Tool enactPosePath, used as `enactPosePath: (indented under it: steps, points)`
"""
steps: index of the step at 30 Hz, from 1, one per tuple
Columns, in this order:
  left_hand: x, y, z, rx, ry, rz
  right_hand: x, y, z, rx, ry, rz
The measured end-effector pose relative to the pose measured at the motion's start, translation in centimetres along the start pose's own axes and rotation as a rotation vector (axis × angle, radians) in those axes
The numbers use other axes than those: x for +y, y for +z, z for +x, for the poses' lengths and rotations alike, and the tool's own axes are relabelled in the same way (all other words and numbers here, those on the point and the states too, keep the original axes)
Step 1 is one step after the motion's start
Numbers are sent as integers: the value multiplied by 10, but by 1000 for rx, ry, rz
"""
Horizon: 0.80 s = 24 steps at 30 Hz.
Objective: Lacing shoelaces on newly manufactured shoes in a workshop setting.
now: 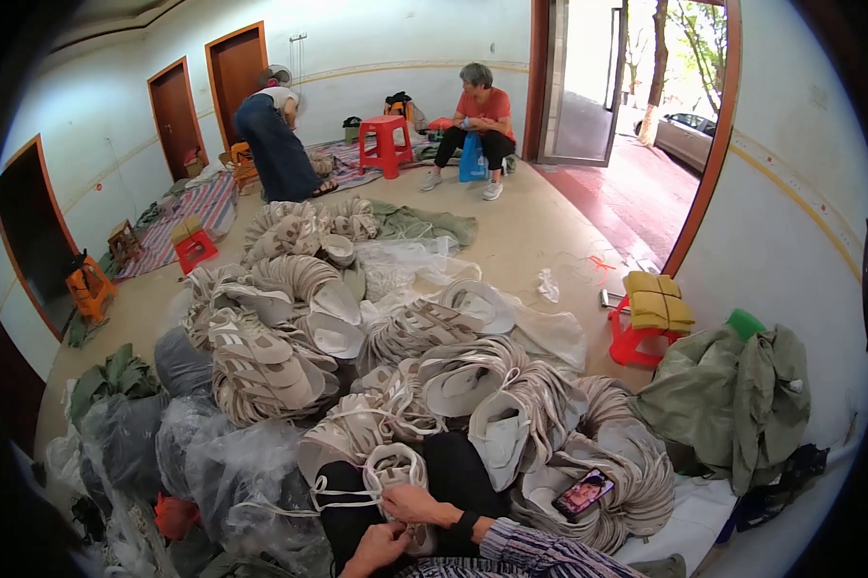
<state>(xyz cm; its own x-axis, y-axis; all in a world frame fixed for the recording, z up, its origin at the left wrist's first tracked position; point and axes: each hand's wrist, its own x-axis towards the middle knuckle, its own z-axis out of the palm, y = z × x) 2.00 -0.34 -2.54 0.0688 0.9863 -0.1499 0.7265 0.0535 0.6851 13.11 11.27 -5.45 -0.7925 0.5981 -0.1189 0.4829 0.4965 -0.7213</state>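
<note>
Between the person's dark-clad knees [465, 472], a beige shoe upper [396, 469] sits under both hands. Its lacing looks only partly done: a white lace [347, 499] trails loose to the left. Stacks of uppers [270, 366] fill the floor [521, 231] beyond; how many are finished, I cannot tell. Left hand [376, 549] and right hand [420, 506] nearly meet, fingers curled into a pinch, on lace or upper unclear.

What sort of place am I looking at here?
Probably a makeshift shoe workroom, though it could be part of a home or small shop: nested beige shoe uppers lie heaped around the worker, plastic stools stand about, and an open door leads outside.
</note>
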Motion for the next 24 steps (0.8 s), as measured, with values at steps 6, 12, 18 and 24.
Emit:
enactPosePath:
  steps: [6,12,18,24]
  points:
    - [-40,-29,18,-97,-533,-667,-47,-32,-61,-318,-447,292]
    - [-13,-28,60,-120,-552,-403,-52,-18,-82,-325,-664,385]
    - [4,-31,46,-32,-328,-338,-50,-29,-97,-15,-896,516]
    - [53,-54,37,-106,-262,-99,-31,-32,-100,48,-796,601]
